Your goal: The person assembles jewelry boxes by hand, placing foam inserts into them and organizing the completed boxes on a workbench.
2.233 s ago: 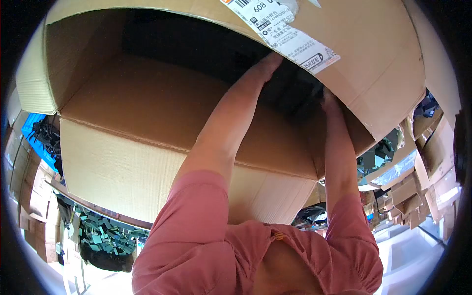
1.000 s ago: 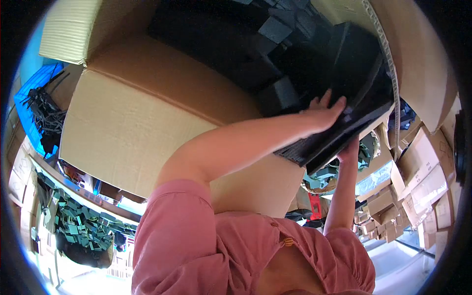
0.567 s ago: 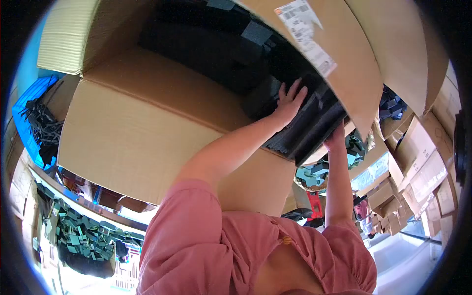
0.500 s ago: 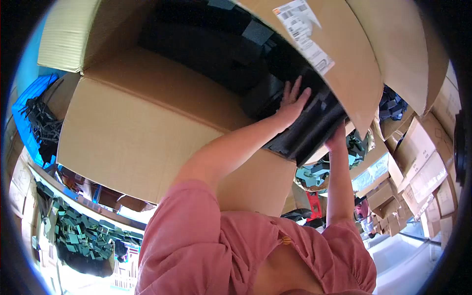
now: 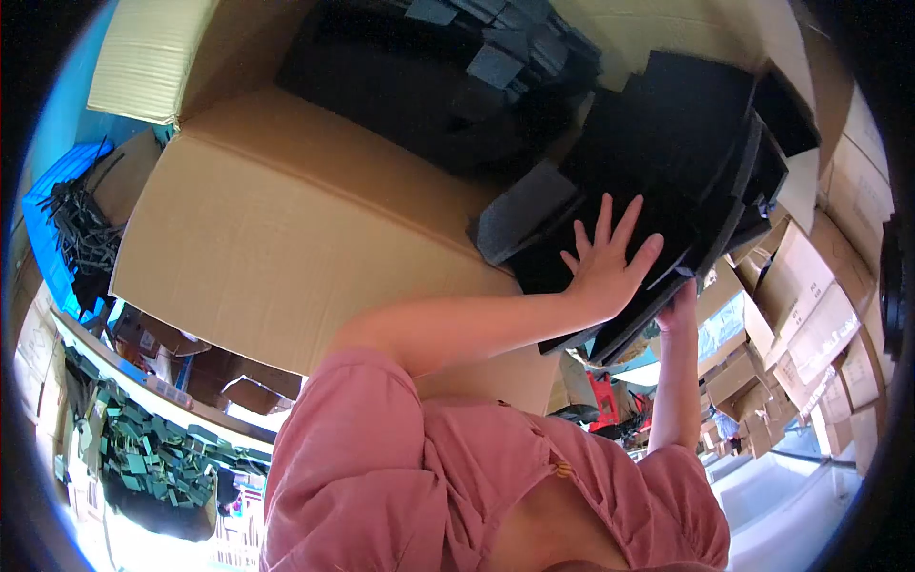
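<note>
A stack of black foam sheets (image 5: 667, 143) leans across the right side of a large open cardboard box (image 5: 238, 238). My left hand (image 5: 610, 267) lies on the face of the stack, palm down with fingers spread. At the lower right edge of the stack, my right hand (image 5: 678, 307) holds it from outside the box, its fingertips partly hidden behind the sheets. A smaller dark grey foam piece (image 5: 524, 212) rests at the box's near rim, left of the stack. Grey foam blocks (image 5: 519, 48) lie deeper in the box.
A blue crate (image 5: 52, 238) with black strips stands at the left. Below it are a shelf edge (image 5: 172, 386) and a heap of small dark green pieces (image 5: 152, 453). Cardboard boxes (image 5: 801, 286) are piled at the right, and a red object (image 5: 602, 398) is beyond my body.
The black sheets have come up and outward over the box's right side, showing a much larger face. My left hand has moved right and down with them. The labelled flap is no longer visible.
</note>
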### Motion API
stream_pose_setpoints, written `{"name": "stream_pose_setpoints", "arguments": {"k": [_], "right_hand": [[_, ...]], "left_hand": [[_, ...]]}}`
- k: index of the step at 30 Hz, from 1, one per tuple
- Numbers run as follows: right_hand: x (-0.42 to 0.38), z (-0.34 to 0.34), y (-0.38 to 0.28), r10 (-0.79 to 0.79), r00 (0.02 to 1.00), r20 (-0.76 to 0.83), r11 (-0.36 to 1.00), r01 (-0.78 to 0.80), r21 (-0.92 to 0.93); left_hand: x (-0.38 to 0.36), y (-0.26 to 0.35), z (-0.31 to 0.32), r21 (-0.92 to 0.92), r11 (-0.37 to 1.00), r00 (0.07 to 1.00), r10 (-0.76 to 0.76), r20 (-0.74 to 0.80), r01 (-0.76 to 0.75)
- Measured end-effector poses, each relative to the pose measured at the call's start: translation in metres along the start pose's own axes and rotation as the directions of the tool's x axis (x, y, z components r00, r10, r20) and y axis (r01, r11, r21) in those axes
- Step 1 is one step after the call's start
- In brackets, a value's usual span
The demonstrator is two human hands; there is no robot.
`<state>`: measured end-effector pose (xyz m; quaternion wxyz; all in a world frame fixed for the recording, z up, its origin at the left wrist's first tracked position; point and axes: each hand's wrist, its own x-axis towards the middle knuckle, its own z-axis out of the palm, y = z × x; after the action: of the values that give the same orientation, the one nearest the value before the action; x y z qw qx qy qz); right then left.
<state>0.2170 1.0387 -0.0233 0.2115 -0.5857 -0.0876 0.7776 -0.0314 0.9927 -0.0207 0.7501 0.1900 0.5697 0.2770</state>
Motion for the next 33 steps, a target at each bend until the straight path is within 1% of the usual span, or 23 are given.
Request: {"name": "stream_pose_setpoints", "arguments": {"k": [5, 6, 8, 9, 10, 12, 13, 14, 16, 18, 20, 21, 22, 23, 24, 25, 26, 27, 29, 30, 31, 32, 33], "right_hand": [[-0.021, 0.023, 0.003, -0.076, 0.992, -0.103, 0.997, 0.078, 0.012], [-0.018, 0.017, 0.005, -0.032, 0.999, -0.019, 0.999, 0.032, 0.031], [-0.016, 0.034, 0.015, -0.080, 0.994, -0.068, 0.996, 0.083, 0.042], [-0.017, 0.044, 0.018, -0.042, 0.992, -0.117, 0.998, 0.047, 0.040], [-0.018, 0.056, 0.022, -0.084, 0.983, -0.162, 0.996, 0.079, -0.039], [-0.013, 0.068, 0.028, -0.103, 0.980, -0.171, 0.994, 0.109, 0.026], [-0.012, 0.071, 0.030, -0.116, 0.974, -0.196, 0.993, 0.115, -0.017], [-0.009, 0.073, 0.032, -0.086, 0.973, -0.216, 0.990, 0.059, -0.131], [-0.015, 0.087, 0.036, -0.126, 0.980, -0.153, 0.982, 0.101, -0.159], [-0.023, 0.103, 0.038, -0.138, 0.972, -0.189, 0.973, 0.097, -0.212], [-0.038, 0.131, 0.036, -0.140, 0.966, -0.217, 0.969, 0.088, -0.231], [-0.049, 0.147, 0.035, -0.112, 0.977, -0.184, 0.979, 0.077, -0.189], [-0.057, 0.159, 0.034, -0.088, 0.985, -0.147, 0.987, 0.066, -0.149], [-0.054, 0.160, 0.037, -0.091, 0.991, -0.097, 0.989, 0.079, -0.123], [-0.046, 0.155, 0.044, -0.185, 0.979, -0.091, 0.972, 0.168, -0.164], [-0.035, 0.149, 0.056, -0.273, 0.958, -0.086, 0.947, 0.252, -0.201], [-0.032, 0.148, 0.064, -0.354, 0.931, -0.086, 0.915, 0.327, -0.236], [-0.035, 0.153, 0.065, -0.382, 0.920, -0.087, 0.907, 0.355, -0.225], [-0.056, 0.172, 0.058, -0.323, 0.938, -0.125, 0.938, 0.300, -0.174], [-0.070, 0.183, 0.051, -0.293, 0.947, -0.134, 0.950, 0.272, -0.155], [-0.084, 0.192, 0.044, -0.262, 0.955, -0.137, 0.963, 0.248, -0.108], [-0.099, 0.199, 0.040, -0.226, 0.965, -0.136, 0.974, 0.219, -0.062], [-0.112, 0.204, 0.037, -0.190, 0.973, -0.130, 0.982, 0.189, -0.019]], "left_hand": [[-0.013, 0.010, -0.004, -0.030, 0.999, 0.999, 0.013, -0.039, -0.014], [-0.018, 0.009, -0.007, -0.027, 0.999, 0.998, 0.026, -0.050, -0.027], [-0.030, -0.001, -0.011, -0.018, 0.993, 0.988, 0.118, -0.103, -0.120], [-0.035, -0.010, -0.014, -0.022, 0.983, 0.976, 0.176, -0.126, -0.180], [-0.040, -0.018, -0.016, -0.025, 0.970, 0.960, 0.234, -0.151, -0.241], [-0.043, -0.034, -0.022, -0.010, 0.935, 0.918, 0.345, -0.193, -0.354], [-0.048, -0.040, -0.023, -0.003, 0.914, 0.894, 0.395, -0.212, -0.405], [-0.052, -0.045, -0.025, 0.025, 0.897, 0.872, 0.435, -0.224, -0.441], [-0.062, -0.054, -0.027, 0.064, 0.866, 0.836, 0.496, -0.237, -0.496], [-0.068, -0.071, -0.031, 0.028, 0.851, 0.821, 0.514, -0.249, -0.525], [-0.069, -0.098, -0.037, -0.099, 0.848, 0.839, 0.487, -0.243, -0.521], [-0.067, -0.118, -0.040, -0.208, 0.841, 0.860, 0.455, -0.231, -0.500], [-0.062, -0.141, -0.045, -0.400, 0.806, 0.900, 0.388, -0.199, -0.436], [-0.060, -0.162, -0.049, -0.520, 0.764, 0.923, 0.348, -0.167, -0.382], [-0.071, -0.147, -0.048, -0.614, 0.688, 0.911, 0.390, -0.136, -0.386], [-0.063, -0.176, -0.060, -0.248, 0.796, 0.834, 0.530, -0.156, -0.552], [-0.048, -0.230, -0.078, 0.151, 0.749, 0.742, 0.661, -0.108, -0.645], [-0.041, -0.259, -0.092, 0.513, 0.556, 0.647, 0.762, 0.000, -0.654], [-0.086, -0.204, -0.104, 0.507, 0.502, 0.605, 0.795, 0.048, -0.701], [-0.089, -0.193, -0.109, 0.303, 0.680, 0.707, 0.707, -0.030, -0.667], [-0.090, -0.185, -0.114, 0.067, 0.799, 0.792, 0.601, -0.107, -0.597], [-0.079, -0.198, -0.117, -0.405, 0.861, 0.951, 0.284, -0.120, -0.308], [-0.086, -0.184, -0.105, -0.526, 0.824, 0.976, 0.203, -0.074, -0.211]]}}
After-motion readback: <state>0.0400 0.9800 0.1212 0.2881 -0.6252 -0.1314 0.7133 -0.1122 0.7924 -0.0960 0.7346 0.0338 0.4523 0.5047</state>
